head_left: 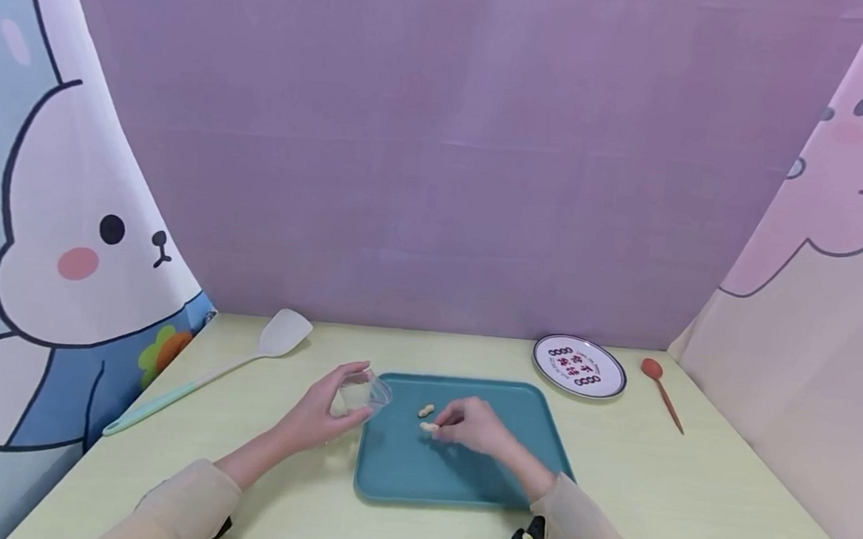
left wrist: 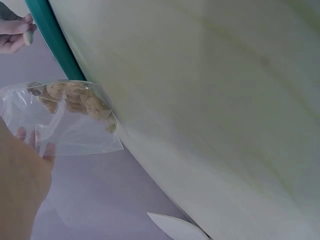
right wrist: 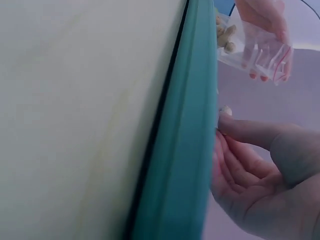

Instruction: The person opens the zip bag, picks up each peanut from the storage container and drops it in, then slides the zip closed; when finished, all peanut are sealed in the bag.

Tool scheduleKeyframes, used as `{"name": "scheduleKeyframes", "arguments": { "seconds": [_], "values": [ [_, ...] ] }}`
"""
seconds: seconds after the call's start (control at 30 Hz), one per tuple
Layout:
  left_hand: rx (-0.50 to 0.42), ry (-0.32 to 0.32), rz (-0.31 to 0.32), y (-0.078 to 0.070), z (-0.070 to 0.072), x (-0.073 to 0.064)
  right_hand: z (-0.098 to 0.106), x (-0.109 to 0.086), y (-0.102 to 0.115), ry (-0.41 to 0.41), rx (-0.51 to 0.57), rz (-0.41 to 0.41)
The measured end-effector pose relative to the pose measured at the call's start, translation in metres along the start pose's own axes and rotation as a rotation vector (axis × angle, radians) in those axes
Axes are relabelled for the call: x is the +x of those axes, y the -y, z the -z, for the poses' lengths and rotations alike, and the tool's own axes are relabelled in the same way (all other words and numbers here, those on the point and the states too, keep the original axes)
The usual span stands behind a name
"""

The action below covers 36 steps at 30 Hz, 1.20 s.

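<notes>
My left hand [head_left: 316, 409] grips a clear zip bag [head_left: 354, 391] just off the left edge of the teal tray [head_left: 395, 471]. In the left wrist view several peanuts [left wrist: 76, 95] lie bunched at one end of the bag, and a red zip strip [right wrist: 281, 62] shows at the other end in the right wrist view. Over the middle of the tray, my right hand [head_left: 476, 427] pinches a peanut [head_left: 427, 427] between thumb and fingertips. Another peanut [head_left: 426, 410] lies on the tray just beyond it.
A white spatula [head_left: 284, 334] with a pale green handle lies at the left. Behind the tray to the right is a white plate [head_left: 579, 367] with red writing, then a reddish-brown spoon [head_left: 652, 368]. A purple cloth [head_left: 445, 179] hangs behind the table.
</notes>
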<state>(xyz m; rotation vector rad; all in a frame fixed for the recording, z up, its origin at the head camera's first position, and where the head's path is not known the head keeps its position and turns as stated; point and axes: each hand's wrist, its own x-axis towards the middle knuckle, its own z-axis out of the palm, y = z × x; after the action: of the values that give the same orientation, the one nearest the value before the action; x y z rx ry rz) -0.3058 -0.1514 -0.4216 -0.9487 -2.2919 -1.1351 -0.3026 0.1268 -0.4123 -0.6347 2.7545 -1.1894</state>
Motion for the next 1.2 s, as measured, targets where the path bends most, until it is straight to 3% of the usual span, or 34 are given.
{"name": "scheduleKeyframes", "arguments": {
  "seconds": [0.33,0.53,0.9,1.2],
  "values": [
    [-0.002,0.01,0.006,-0.001,0.001,-0.001,0.008,0.0,0.008,-0.037,0.179,-0.021],
    [-0.005,0.019,0.009,-0.001,0.0,-0.002,0.01,0.002,0.019,-0.038,0.231,0.028],
    [-0.01,0.025,0.019,0.002,-0.001,0.0,0.003,0.014,0.054,-0.095,0.231,0.192],
    [-0.004,0.023,0.025,0.003,-0.002,-0.001,-0.012,0.026,0.077,-0.096,0.175,0.235]
  ]
}}
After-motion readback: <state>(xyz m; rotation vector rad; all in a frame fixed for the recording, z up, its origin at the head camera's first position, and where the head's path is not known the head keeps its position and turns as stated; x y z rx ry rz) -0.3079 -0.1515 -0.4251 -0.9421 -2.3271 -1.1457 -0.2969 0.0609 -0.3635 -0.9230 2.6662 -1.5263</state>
